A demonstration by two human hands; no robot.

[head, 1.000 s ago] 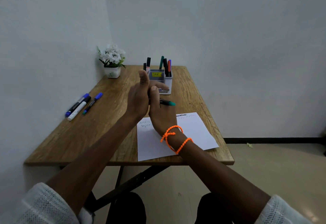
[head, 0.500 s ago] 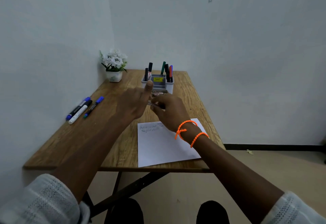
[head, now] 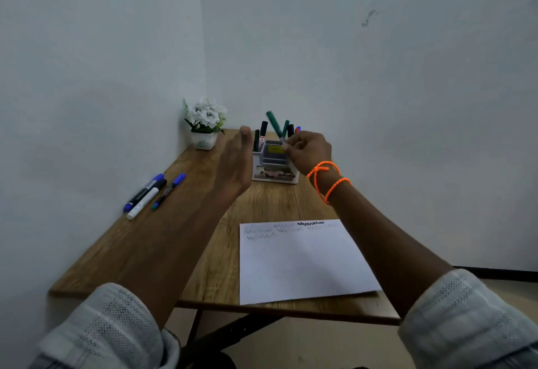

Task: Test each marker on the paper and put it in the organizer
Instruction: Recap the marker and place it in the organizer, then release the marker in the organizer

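Note:
My right hand [head: 308, 152] pinches a green marker [head: 274, 124] by its lower end, cap tilted up and left, right above the white organizer [head: 275, 169] at the far end of the table. Several markers [head: 263, 133] stand in the organizer. My left hand [head: 235, 162] hovers just left of the organizer with straight fingers, holding nothing. The white paper [head: 300, 261] with squiggle lines along its top lies near the front edge. Three markers [head: 151, 194] lie on the left of the table.
A small white pot of white flowers [head: 205, 124] stands in the far left corner. The wooden table [head: 180, 240] is set against walls at the left and back. The floor shows at the right, past the table edge.
My right hand has carried the green marker forward from above the paper to above the organizer. My left hand has let go of it and opened beside the organizer.

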